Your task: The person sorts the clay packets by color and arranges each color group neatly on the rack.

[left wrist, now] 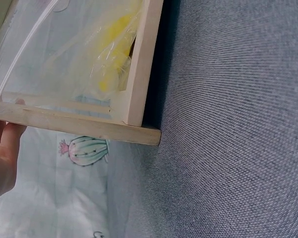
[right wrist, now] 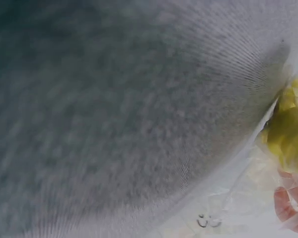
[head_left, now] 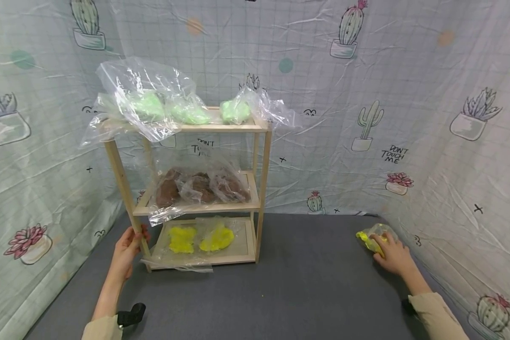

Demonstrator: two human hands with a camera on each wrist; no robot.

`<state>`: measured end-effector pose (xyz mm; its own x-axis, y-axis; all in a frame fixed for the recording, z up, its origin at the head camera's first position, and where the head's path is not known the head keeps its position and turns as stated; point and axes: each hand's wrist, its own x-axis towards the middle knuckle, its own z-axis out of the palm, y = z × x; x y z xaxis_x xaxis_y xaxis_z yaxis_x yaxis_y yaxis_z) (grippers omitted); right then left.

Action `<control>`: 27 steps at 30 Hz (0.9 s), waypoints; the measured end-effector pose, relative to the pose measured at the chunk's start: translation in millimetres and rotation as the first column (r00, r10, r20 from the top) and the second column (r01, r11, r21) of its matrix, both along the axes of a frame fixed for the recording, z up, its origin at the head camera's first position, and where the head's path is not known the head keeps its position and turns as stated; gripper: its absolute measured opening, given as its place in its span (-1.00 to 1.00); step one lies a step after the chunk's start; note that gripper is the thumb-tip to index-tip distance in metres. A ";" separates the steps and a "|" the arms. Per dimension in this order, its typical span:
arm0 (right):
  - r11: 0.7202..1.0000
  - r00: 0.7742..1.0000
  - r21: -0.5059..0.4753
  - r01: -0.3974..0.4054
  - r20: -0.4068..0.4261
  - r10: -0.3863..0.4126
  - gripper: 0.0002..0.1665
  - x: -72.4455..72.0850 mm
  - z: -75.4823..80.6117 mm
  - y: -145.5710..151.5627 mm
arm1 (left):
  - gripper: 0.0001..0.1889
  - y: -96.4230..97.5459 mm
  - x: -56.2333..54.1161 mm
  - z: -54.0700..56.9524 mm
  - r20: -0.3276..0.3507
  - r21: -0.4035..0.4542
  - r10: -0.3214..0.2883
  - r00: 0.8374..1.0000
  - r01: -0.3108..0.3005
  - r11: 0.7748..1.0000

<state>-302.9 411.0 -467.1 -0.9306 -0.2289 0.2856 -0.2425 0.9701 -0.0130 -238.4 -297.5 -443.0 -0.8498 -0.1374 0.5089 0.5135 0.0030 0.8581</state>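
Note:
At the left, my left hand [head_left: 128,248] grips the front left post [head_left: 122,177] of a small three-tier wooden shelf, low down. The left wrist view has its fingers [left wrist: 11,141] against that wooden post [left wrist: 84,125]. Far to the right, my right hand [head_left: 394,255] holds a clear plastic bag with a yellow lump [head_left: 369,241] inside, just over or on the grey surface. In the right wrist view the yellow lump [right wrist: 290,136] and fingers [right wrist: 284,204] show only at the edge. Two bags of yellow lumps [head_left: 216,237] lie on the bottom tier.
Several bagged brown lumps [head_left: 201,187] fill the middle tier. Bagged light green lumps [head_left: 235,112] sit on top, their loose plastic [head_left: 280,111] overhanging the sides. Grey cloth [head_left: 310,274] covers the tabletop, and a cactus-print curtain [head_left: 314,156] surrounds it at the back and sides.

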 end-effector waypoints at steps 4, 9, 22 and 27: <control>0.998 0.993 0.034 -0.051 -0.109 0.055 -0.44 7.7 3.4 -1.7 | -0.78 0.5 -0.5 -0.9 -0.009 0.007 0.000 1.000 0.000 1.000; 0.990 0.966 0.086 -0.109 -0.227 0.126 -0.40 17.4 9.0 -6.8 | -0.79 1.1 -0.2 -0.1 -0.024 0.032 -0.012 1.000 0.013 0.999; 0.951 0.881 0.177 -0.252 -0.365 0.301 -0.45 40.5 16.5 -41.0 | -0.79 3.7 2.7 1.0 -0.030 0.048 -0.007 1.000 0.008 0.999; 0.946 0.857 0.171 -0.275 -0.402 0.321 -0.23 47.7 16.0 -56.4 | -0.79 3.4 0.9 -0.6 -0.031 0.052 -0.010 0.999 0.011 0.999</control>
<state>-255.2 354.6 -451.1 -0.6109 -0.5259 0.5918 -0.4800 0.8405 0.2514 -237.5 -294.1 -443.6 -0.8355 -0.1558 0.5270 0.5392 -0.0470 0.8409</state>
